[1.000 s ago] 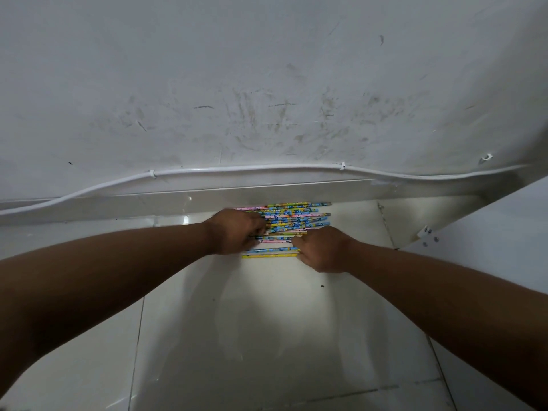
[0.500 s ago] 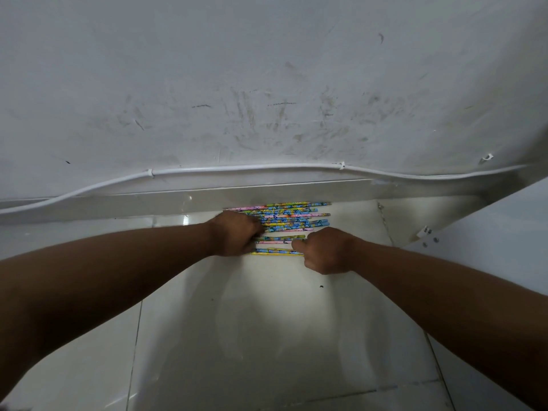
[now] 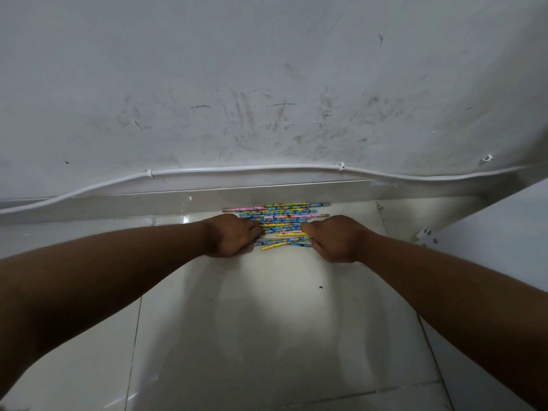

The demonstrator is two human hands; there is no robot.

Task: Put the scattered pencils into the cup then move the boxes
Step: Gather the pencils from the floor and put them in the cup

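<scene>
A scuffed white wall (image 3: 267, 84) fills the upper half of the view, streaked with grey and brown marks above the spot where the hands work. Below it lies a glossy pale tiled floor (image 3: 252, 336), its dark grout lines running under both forearms. A white panel (image 3: 510, 232) with small screws comes in from the outer side of the right arm. A white cable (image 3: 237, 169), clipped to the wall, sags along the skirting just beyond the hands.

The left hand (image 3: 234, 237) and the right hand (image 3: 336, 238) rest knuckles-up on the floor, facing each other, with a row of patterned pencils (image 3: 281, 222) between them. The pencils lie flat on the floor, mostly parallel to the skirting, printed in blue, yellow and pink. The far ones reach past both hands close to the skirting; the nearest few, mainly yellow, lie slightly askew at the near edge of the group.

The left grip is curled, its fingertips pressed against the left ends of the middle pencils. The right grip is curled likewise, its fingertips touching the right ends of the nearer pencils. Whether either grip actually pinches a pencil cannot be told, since the fingers are folded under and hidden by the backs of the hands.
</scene>
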